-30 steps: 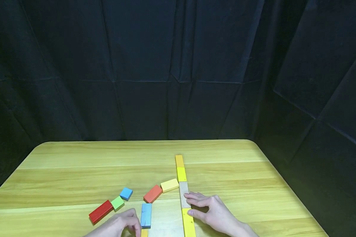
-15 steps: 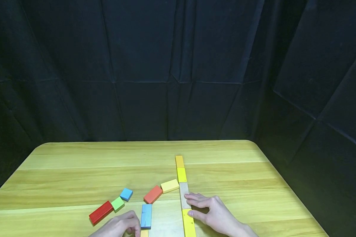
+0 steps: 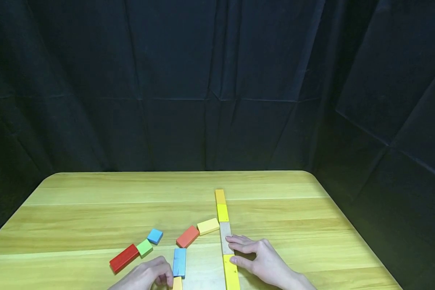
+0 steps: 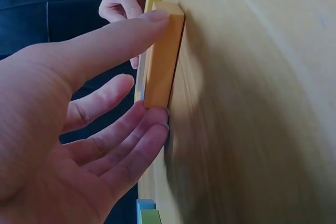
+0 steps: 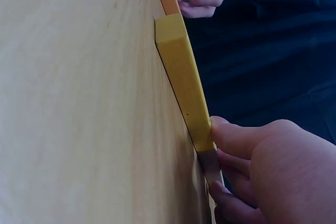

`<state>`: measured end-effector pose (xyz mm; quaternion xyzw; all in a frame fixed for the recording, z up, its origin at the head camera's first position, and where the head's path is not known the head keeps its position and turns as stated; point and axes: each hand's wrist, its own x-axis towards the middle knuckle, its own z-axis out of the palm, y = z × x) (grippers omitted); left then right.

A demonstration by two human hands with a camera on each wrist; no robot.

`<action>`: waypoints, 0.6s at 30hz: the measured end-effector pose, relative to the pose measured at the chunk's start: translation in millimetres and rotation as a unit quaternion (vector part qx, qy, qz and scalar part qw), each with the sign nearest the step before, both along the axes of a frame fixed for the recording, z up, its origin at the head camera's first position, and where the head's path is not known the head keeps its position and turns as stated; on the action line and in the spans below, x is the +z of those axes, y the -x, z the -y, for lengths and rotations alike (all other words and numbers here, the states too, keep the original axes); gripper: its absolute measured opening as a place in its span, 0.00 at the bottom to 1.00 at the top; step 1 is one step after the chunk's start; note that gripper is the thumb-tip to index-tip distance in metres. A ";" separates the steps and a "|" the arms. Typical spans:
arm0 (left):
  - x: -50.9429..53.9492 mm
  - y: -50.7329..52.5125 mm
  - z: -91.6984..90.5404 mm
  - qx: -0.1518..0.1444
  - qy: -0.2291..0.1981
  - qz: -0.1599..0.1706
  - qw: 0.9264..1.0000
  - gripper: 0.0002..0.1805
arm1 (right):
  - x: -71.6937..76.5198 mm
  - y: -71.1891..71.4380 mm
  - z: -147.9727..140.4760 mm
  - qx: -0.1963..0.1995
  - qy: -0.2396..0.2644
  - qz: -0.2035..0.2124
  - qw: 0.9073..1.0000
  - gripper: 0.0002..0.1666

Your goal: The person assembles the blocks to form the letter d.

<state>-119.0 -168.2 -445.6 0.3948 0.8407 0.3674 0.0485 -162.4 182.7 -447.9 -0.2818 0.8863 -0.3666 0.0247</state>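
My left hand (image 3: 148,274) pinches the orange block (image 4: 164,61) just beside the blue block (image 3: 179,261). My right hand (image 3: 261,257), fingers loosely spread, touches the long yellow block (image 3: 232,273) and grey block (image 3: 224,231) (end to end, those two).

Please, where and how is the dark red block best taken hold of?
The dark red block is probably best pinched from above, at its middle, across the long sides: it lies flat, both long sides free, while the green block crowds one end.
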 end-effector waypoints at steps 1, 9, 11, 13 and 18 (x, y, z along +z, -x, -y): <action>0.1 0.1 -0.2 0.001 0.002 0.006 1.000 0.09 | -0.1 0.0 0.0 0.000 0.000 -0.001 1.000 0.28; 0.0 0.4 -0.4 0.017 -0.006 0.023 1.000 0.10 | 0.0 -0.1 -0.1 0.001 0.000 0.000 1.000 0.28; -0.3 0.6 0.0 0.018 -0.015 0.015 1.000 0.11 | 0.3 -0.3 0.1 0.001 0.000 0.002 1.000 0.29; -0.7 0.7 0.1 0.018 -0.019 0.013 1.000 0.11 | 0.5 -0.3 0.2 0.001 -0.001 0.005 1.000 0.29; -1.0 0.2 -0.7 0.025 -0.010 0.020 0.999 0.11 | 0.9 -0.1 0.2 0.001 0.001 0.006 1.000 0.29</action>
